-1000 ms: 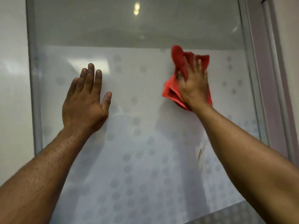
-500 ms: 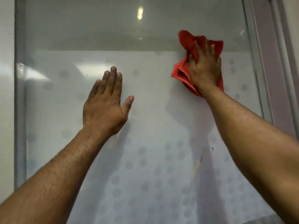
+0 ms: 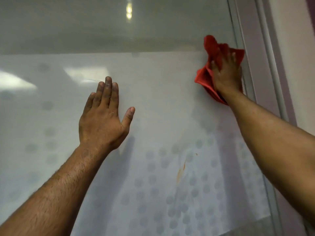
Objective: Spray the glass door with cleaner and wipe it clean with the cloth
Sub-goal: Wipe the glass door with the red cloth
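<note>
Now the right hand (image 3: 227, 77) presses the bunched red cloth (image 3: 207, 77) against the door (image 3: 162, 103), hard by its right frame (image 3: 252, 65). Left of the cloth, the left hand (image 3: 102, 120) rests flat, empty. Unwiped glass lies leftward and below, including an orange streak (image 3: 181, 169), likeliest reached by the right hand.

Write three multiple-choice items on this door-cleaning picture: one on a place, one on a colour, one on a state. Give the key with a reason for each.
1. Where on the glass door is the cloth?
A. by its right frame
B. at its left edge
C. at the bottom

2. What colour is the cloth?
A. blue
B. red
C. white

3. How is the left hand placed?
A. fisted round a bottle
B. pinching the cloth
C. flat, fingers straight, against the glass

Key: 1 A, the right hand presses it beside the right frame; 2 B, it is plainly red; 3 C, the fingers are straight and hold nothing.
</note>
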{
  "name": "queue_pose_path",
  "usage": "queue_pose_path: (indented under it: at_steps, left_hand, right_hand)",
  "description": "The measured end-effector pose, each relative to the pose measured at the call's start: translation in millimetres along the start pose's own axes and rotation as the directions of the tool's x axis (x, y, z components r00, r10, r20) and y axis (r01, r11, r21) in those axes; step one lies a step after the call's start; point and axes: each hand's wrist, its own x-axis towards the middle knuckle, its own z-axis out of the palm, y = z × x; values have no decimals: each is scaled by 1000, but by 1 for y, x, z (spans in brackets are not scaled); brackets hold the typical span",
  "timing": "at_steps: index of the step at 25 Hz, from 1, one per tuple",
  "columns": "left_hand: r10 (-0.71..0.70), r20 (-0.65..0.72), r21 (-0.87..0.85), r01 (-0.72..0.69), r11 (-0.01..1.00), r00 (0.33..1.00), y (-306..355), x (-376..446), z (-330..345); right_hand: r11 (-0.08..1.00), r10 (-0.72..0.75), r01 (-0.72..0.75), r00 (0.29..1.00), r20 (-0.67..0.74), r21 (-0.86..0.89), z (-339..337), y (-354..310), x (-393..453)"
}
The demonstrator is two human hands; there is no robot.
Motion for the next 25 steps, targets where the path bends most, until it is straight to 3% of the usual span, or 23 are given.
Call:
queue_pose_path:
  at_steps: [3,6,7,9,12,15,17,18,19,22,23,25]
  left_hand:
    - [-17,-6,6,17,1000,1000,12,-3,3]
    - [-10,2,10,10,1000,1000,20,-6,4]
    - [-1,10,16,1,1000,1000,22,-7,5]
    - [7,14,30,-7,1000,1000,22,-7,6]
    - [8,3,24,-8,1000,1000,25,-6,8]
    - [0,-10,26,0,1000,1000,33,-11,13]
    - [3,-19,-2,-3,1000,1000,39,-14,14]
    - [9,-9,-14,-10,1000,1000,41,-16,14]
    - [18,5,-19,-18,1000,1000,42,-20,14]
    - [37,-9,14,-36,999,999,39,-31,18]
    - [36,-20,12,-36,999,999,40,-33,19]
    - [19,-21,-20,-19,1000,1000,45,-35,20]
  right_hand:
    - [966,-244,240,969,26,98,15,-36,-29]
    - [897,-437,425,894,97,119,16,-3,-91]
    - [913,-403,394,912,75,107,10,19,-91]
    - [981,-188,185,980,60,63,-1,51,-63]
    - [998,-32,28,997,73,53,-5,49,-22]
    - [955,-280,270,958,68,123,12,13,-84]
    - [843,-538,516,824,181,152,10,17,-154]
    - [807,-591,572,775,223,147,7,32,-175]
    - [816,-578,563,783,229,134,3,54,-179]
    - [974,-212,194,965,154,120,-7,105,-132]
    - [986,-131,118,985,114,117,-5,106,-119]
    - [990,-107,99,992,69,103,8,83,-124]
